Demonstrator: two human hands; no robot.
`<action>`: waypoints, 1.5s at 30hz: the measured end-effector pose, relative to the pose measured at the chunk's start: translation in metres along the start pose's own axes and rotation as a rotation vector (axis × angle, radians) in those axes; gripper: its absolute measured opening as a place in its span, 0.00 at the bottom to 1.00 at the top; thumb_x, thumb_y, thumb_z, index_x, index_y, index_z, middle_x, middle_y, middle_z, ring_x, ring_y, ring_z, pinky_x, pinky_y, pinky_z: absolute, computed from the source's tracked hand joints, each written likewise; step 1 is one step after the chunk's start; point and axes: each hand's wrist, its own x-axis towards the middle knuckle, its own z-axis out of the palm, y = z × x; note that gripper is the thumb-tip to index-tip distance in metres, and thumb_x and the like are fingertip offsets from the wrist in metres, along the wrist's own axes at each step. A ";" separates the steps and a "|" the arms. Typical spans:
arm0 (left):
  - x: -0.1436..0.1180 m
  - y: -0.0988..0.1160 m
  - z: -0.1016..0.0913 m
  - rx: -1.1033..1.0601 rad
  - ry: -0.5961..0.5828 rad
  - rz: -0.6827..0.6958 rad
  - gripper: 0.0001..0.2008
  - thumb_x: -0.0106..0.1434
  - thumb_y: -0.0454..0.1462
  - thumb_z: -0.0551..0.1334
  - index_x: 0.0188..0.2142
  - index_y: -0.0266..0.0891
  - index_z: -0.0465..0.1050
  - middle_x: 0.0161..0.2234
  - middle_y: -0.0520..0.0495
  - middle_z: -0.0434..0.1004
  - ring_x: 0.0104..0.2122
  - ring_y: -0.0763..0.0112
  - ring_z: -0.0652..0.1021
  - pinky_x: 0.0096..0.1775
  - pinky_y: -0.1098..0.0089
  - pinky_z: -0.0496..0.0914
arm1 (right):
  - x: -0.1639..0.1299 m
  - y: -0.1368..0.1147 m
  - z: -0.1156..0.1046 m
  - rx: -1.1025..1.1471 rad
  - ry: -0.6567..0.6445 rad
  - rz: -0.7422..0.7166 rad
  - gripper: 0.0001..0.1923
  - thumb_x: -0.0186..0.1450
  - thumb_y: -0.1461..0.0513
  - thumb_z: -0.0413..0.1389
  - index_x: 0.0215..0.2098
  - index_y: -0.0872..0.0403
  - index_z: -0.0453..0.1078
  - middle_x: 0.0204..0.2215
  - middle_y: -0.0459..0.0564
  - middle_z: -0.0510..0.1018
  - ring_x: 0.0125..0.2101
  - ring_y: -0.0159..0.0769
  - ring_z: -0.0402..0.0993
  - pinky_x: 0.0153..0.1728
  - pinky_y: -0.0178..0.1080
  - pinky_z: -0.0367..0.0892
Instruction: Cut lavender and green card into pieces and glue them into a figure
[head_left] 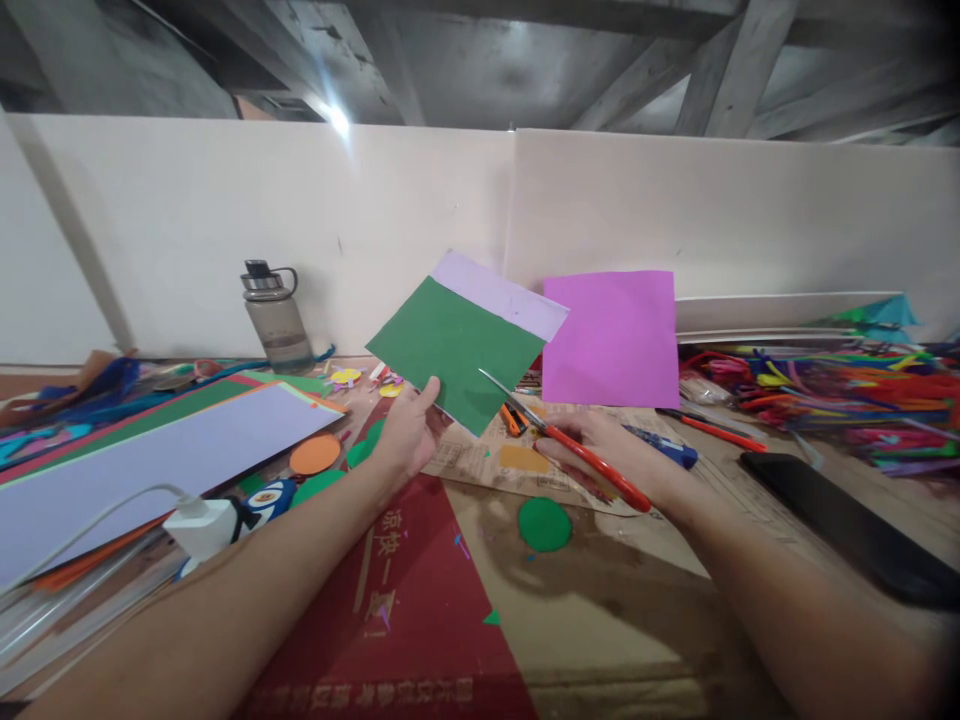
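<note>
My left hand [409,435] is closed on a green sheet of paper [457,345], its thumb lying on the lower left edge. A pale lilac strip [502,295] shows along the sheet's upper right side; I cannot tell whether it is a second sheet behind. My right hand [592,450] grips a pair of scissors [592,460] with red-orange handles. Their blade tip points up and left, in front of the green sheet's lower right part; contact cannot be made out. Below the hands a green paper disc [545,524] lies on the cardboard [637,610].
A purple sheet [611,340] leans at the back wall, near a water bottle [277,318]. Lilac paper [150,460] and a white charger [201,525] lie left. At right are a black phone [847,525], a blue tool [664,447] and many coloured pipe cleaners [847,385].
</note>
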 end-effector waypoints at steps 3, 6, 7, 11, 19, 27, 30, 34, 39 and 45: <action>0.000 0.001 -0.001 0.016 -0.011 0.007 0.11 0.59 0.34 0.67 0.42 0.37 0.71 0.44 0.44 0.81 0.46 0.62 0.80 0.54 0.55 0.71 | 0.000 0.001 0.002 0.011 -0.022 0.028 0.18 0.66 0.49 0.52 0.33 0.55 0.70 0.19 0.43 0.66 0.17 0.28 0.60 0.18 0.32 0.51; 0.001 0.001 0.000 0.022 -0.006 0.020 0.11 0.58 0.34 0.67 0.40 0.37 0.70 0.43 0.44 0.82 0.46 0.62 0.81 0.55 0.56 0.71 | 0.001 0.000 0.003 0.062 -0.033 0.091 0.19 0.66 0.48 0.51 0.34 0.55 0.70 0.18 0.43 0.66 0.15 0.27 0.59 0.17 0.31 0.50; 0.001 0.001 0.001 0.021 -0.001 0.021 0.11 0.58 0.34 0.67 0.39 0.37 0.70 0.43 0.44 0.82 0.46 0.62 0.81 0.55 0.56 0.71 | 0.001 0.000 0.004 0.068 -0.031 0.100 0.19 0.65 0.48 0.51 0.34 0.55 0.70 0.18 0.43 0.65 0.15 0.26 0.58 0.16 0.31 0.50; 0.001 0.003 0.003 0.023 0.001 0.008 0.11 0.59 0.33 0.67 0.41 0.37 0.70 0.44 0.43 0.81 0.47 0.61 0.80 0.55 0.55 0.71 | 0.002 -0.002 0.004 0.033 -0.010 0.078 0.19 0.65 0.49 0.52 0.33 0.56 0.73 0.19 0.44 0.66 0.16 0.26 0.57 0.17 0.31 0.49; 0.001 0.002 0.002 0.009 0.042 0.004 0.16 0.58 0.33 0.67 0.47 0.38 0.72 0.44 0.44 0.82 0.45 0.62 0.81 0.55 0.56 0.72 | -0.001 -0.007 0.006 0.029 -0.008 0.133 0.20 0.66 0.49 0.50 0.32 0.56 0.73 0.16 0.42 0.62 0.15 0.26 0.56 0.16 0.32 0.47; -0.005 -0.004 0.001 0.074 -0.071 -0.035 0.30 0.52 0.34 0.72 0.54 0.38 0.70 0.48 0.42 0.80 0.49 0.58 0.79 0.57 0.56 0.70 | 0.004 -0.003 0.012 -0.024 -0.002 -0.081 0.17 0.68 0.51 0.51 0.40 0.55 0.74 0.35 0.51 0.79 0.34 0.38 0.72 0.34 0.37 0.66; -0.006 -0.005 0.001 0.088 -0.085 -0.053 0.31 0.51 0.35 0.73 0.55 0.38 0.70 0.48 0.40 0.80 0.50 0.56 0.78 0.57 0.54 0.70 | 0.006 -0.001 0.015 -0.026 0.002 -0.063 0.21 0.68 0.49 0.50 0.42 0.56 0.75 0.35 0.52 0.78 0.34 0.38 0.72 0.36 0.38 0.65; -0.003 -0.005 -0.001 0.091 -0.106 -0.032 0.32 0.51 0.35 0.73 0.55 0.37 0.70 0.50 0.40 0.79 0.52 0.56 0.77 0.58 0.55 0.68 | 0.007 -0.001 0.017 -0.053 0.010 -0.039 0.22 0.67 0.48 0.50 0.44 0.56 0.75 0.29 0.50 0.76 0.29 0.35 0.68 0.31 0.37 0.62; -0.003 -0.004 -0.001 0.090 -0.102 -0.042 0.29 0.51 0.35 0.73 0.54 0.37 0.71 0.48 0.41 0.80 0.52 0.57 0.77 0.58 0.56 0.68 | 0.008 0.002 0.022 -0.010 0.031 -0.017 0.21 0.66 0.49 0.52 0.42 0.57 0.75 0.22 0.45 0.70 0.23 0.30 0.62 0.25 0.34 0.57; -0.004 -0.003 0.001 0.067 -0.069 -0.060 0.26 0.52 0.34 0.72 0.51 0.38 0.72 0.47 0.41 0.80 0.49 0.59 0.79 0.56 0.55 0.70 | 0.007 0.001 0.023 0.020 0.029 0.013 0.19 0.66 0.52 0.51 0.42 0.57 0.76 0.17 0.42 0.62 0.19 0.29 0.58 0.23 0.34 0.55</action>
